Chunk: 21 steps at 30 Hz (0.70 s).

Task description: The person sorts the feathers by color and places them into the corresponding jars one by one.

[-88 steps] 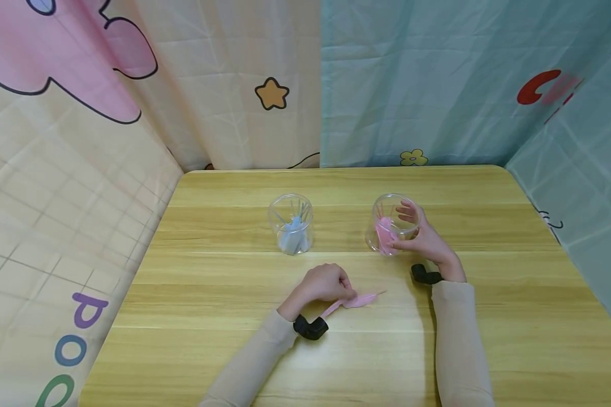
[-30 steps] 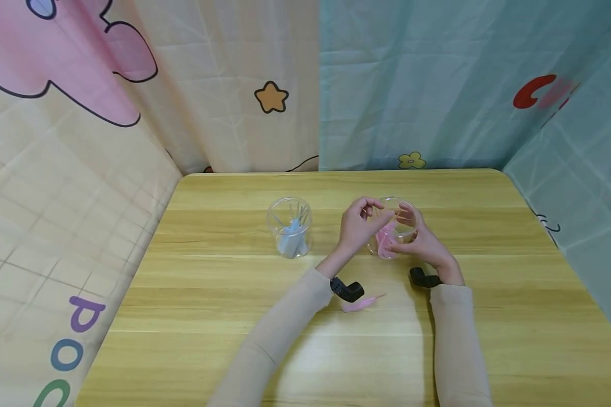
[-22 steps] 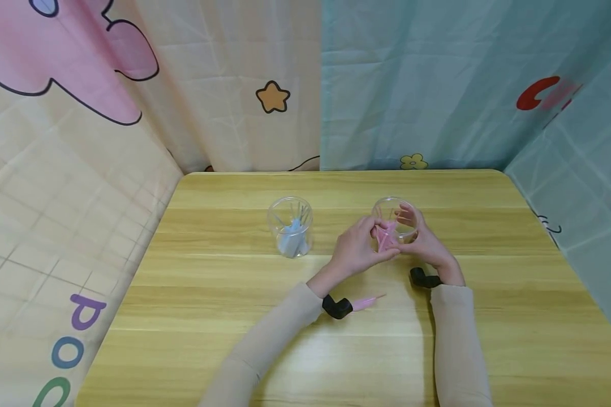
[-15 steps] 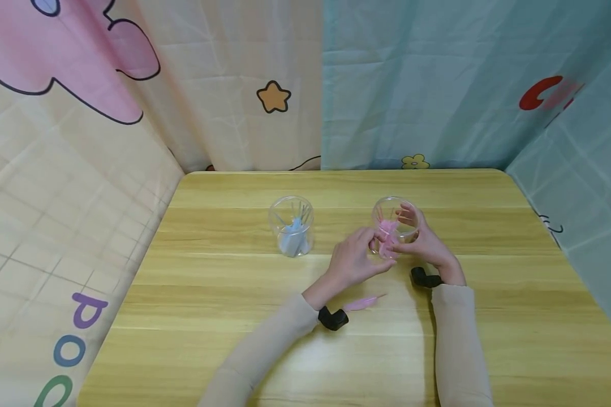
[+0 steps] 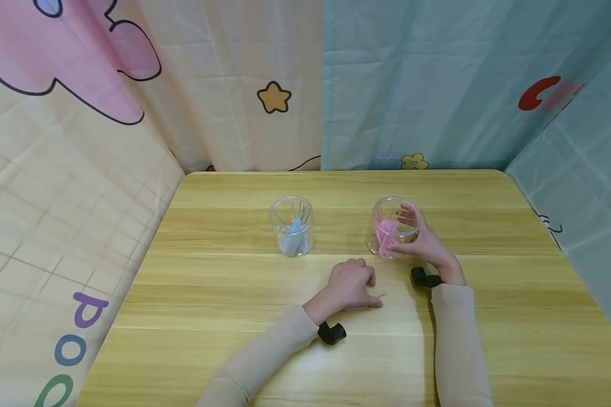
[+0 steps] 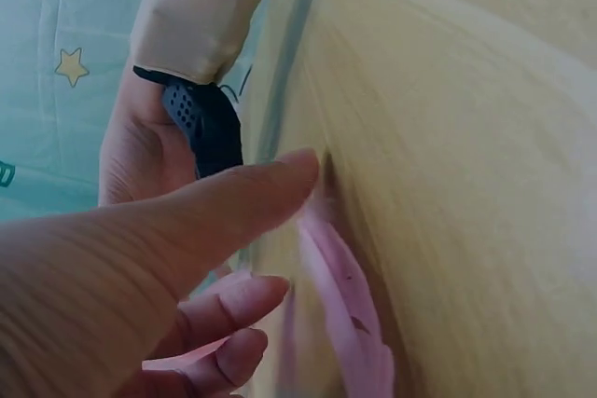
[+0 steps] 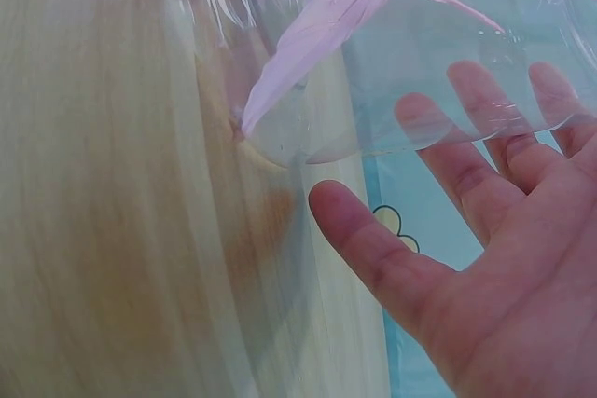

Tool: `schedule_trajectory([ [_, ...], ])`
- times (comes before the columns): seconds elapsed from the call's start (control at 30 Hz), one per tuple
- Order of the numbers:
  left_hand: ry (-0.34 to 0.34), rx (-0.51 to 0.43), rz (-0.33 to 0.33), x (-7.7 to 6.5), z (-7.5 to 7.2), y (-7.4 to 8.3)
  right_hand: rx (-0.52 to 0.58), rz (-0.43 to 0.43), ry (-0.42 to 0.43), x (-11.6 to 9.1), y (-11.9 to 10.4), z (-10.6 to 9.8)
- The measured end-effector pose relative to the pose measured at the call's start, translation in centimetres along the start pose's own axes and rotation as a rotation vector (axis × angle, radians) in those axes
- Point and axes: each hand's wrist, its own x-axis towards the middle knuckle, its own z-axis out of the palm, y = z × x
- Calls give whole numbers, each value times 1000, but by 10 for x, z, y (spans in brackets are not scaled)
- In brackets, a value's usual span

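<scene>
My right hand [image 5: 425, 240] curves round the right side of a clear cup [image 5: 370, 244], thumb in front and fingers behind. Several pink feathers [image 5: 386, 234] stand in that cup, quills up. In the right wrist view, fingertips [image 7: 427, 118] show through the clear wall. My left hand [image 5: 350, 284] is low over the table, thumb and fingers apart. A single pink feather [image 6: 347, 309] lies on the tabletop beside its thumb [image 6: 252, 198]; in the head view the hand mostly covers it.
A second clear cup [image 5: 272, 229] with several pale blue feathers [image 5: 294, 237] stands left of the pink one. Both are on a wooden table [image 5: 209, 282]. Patterned curtains [image 5: 234, 85] hang along its back and sides.
Of two pink feathers on the table, one is gone from there. My left hand went up to the pink-feather cup, then came back down over the other. My right hand stays at the cup.
</scene>
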Motion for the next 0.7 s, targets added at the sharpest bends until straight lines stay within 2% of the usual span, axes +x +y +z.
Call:
schedule_trajectory([
  [0.37,9,-37,-16,0,6,-1,-11,22,-1,1,-3,0],
  [0.7,34,-59,-61,1,11,2,-9,22,-2,0,-2,0],
])
